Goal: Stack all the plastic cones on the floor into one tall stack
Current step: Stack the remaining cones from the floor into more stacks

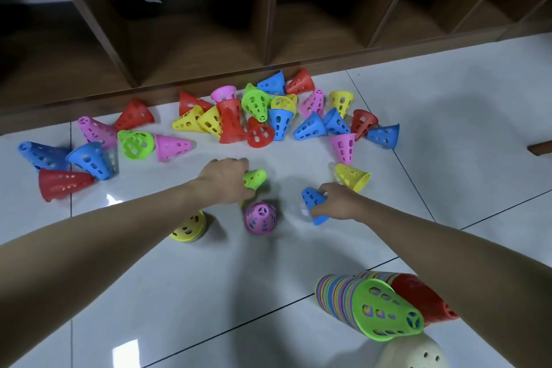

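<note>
Nearest the camera, the tall stack (337,297) of cones lies tilted at lower right, a green cone at its end. Further out, from left to right: the left hand (227,179) curls round a small green cone (255,179), a pink cone (260,218) stands between the hands, and the right hand (337,202) grips a blue cone (313,205). Gathering seems in hand; next, each held cone likely needs nesting onto the stack, while many loose cones (257,116) remain scattered by the shelf (209,48).
</note>
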Tool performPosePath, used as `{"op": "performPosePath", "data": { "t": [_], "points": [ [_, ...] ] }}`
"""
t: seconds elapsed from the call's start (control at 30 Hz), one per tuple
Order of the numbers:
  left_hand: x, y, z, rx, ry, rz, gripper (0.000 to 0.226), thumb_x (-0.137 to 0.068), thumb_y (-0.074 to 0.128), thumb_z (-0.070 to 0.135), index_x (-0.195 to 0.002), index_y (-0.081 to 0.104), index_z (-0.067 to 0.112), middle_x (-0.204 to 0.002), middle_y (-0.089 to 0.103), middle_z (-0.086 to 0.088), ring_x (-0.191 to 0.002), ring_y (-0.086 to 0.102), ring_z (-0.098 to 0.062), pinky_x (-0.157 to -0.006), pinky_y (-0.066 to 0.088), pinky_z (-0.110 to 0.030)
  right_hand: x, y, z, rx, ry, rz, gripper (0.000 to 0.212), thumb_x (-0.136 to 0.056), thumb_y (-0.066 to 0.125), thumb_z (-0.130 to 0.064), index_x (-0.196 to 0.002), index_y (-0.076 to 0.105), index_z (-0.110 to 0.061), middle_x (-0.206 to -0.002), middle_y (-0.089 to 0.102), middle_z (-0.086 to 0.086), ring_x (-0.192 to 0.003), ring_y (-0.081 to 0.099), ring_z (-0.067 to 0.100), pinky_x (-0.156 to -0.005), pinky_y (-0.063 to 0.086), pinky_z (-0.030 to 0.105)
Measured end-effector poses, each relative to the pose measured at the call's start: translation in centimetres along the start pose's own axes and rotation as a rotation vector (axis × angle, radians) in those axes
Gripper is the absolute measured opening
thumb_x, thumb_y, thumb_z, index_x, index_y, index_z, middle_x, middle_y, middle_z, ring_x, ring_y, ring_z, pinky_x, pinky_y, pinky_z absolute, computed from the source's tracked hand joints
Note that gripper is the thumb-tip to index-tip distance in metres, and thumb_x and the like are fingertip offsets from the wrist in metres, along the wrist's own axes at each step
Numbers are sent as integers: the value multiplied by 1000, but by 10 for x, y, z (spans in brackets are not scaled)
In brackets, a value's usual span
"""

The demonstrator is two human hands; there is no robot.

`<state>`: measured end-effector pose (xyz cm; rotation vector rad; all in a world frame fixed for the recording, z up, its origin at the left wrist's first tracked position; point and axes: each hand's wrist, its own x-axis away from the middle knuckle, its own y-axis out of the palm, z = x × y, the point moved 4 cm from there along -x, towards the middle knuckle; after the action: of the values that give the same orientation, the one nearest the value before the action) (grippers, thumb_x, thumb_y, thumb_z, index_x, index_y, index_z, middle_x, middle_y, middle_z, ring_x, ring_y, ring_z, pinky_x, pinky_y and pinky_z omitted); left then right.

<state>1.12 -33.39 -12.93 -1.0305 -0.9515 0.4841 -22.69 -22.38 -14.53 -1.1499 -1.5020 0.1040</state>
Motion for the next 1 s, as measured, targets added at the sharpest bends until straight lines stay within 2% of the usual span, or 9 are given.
{"op": "performPosePath", "data": {
  "t": [0.07, 0.17, 0.37, 0.47, 0.57, 0.67, 0.8, 0.9, 1.0],
  "points": [
    [8, -11, -7, 118, -11, 64, 51, -81, 70, 47, -117, 52, 15, -106, 64, -7, -91, 57, -28, -73, 39, -35, 4, -5, -9, -126, -66, 99, 42, -80, 77, -29, -111, 55, -12, -104, 55, 2, -85, 55, 17, -64, 44, 27],
    [22, -27, -17, 349, -11, 116, 46, -80, 76, 43, -109, 51, 17, -98, 62, -5, -87, 57, -26, -69, 46, -36, 14, -12, -28, -293, -207, 262, 44, -78, 82, -32, -105, 52, -13, -106, 58, 1, -93, 61, 20, -79, 51, 35],
    [57, -33, -30, 632, 3, 209, 43, -79, 81, 36, -96, 45, 22, -78, 49, 7, -66, 47, -12, -57, 36, -30, 42, -16, -59, -569, -323, 372, 34, -78, 83, -31, -94, 55, -20, -101, 66, 0, -99, 64, 17, -90, 55, 40],
    [76, -35, -34, 630, 23, 284, 43, -80, 81, 35, -99, 45, 21, -81, 49, 8, -72, 47, -12, -61, 39, -27, 56, -12, -76, -537, -408, 403, 32, -80, 82, -32, -95, 56, -23, -105, 64, -7, -106, 59, 7, -91, 50, 26],
    [98, -38, -41, 649, 22, 341, 46, -79, 81, 40, -105, 47, 21, -89, 56, 6, -82, 55, -14, -71, 49, -31, 70, -6, -91, -460, -503, 429, 31, -81, 81, -29, -100, 58, -24, -103, 62, -11, -98, 54, 0, -77, 38, 5],
    [123, -37, -51, 622, 52, 377, 50, -75, 76, 50, -104, 47, 23, -93, 62, 0, -88, 63, -20, -79, 54, -47, 76, 3, -96, -405, -543, 417, 34, -80, 82, -27, -107, 62, -26, -105, 63, -17, -94, 54, 2, -73, 36, 3],
    [150, -27, -70, 634, -10, 407, 51, -72, 76, 50, -103, 42, 28, -96, 63, -1, -93, 65, -24, -81, 55, -51, 77, 16, -97, -347, -580, 367, 32, -81, 81, -23, -107, 63, -25, -103, 64, -19, -94, 57, 7, -73, 35, 2],
    [157, -13, -82, 649, -109, 413, 49, -74, 80, 37, -100, 40, 27, -91, 61, -1, -88, 63, -25, -77, 54, -49, 74, 22, -99, -286, -588, 307, 33, -81, 79, -19, -107, 61, -27, -101, 65, -20, -96, 59, 7, -73, 38, 3],
    [157, 3, -85, 652, -161, 371, 47, -78, 82, 27, -104, 42, 22, -92, 60, 2, -90, 58, -23, -74, 48, -37, 67, 23, -102, -241, -603, 239, 31, -80, 80, -15, -103, 62, -25, -97, 65, -22, -94, 61, 8, -70, 43, 7]
  ]
}}
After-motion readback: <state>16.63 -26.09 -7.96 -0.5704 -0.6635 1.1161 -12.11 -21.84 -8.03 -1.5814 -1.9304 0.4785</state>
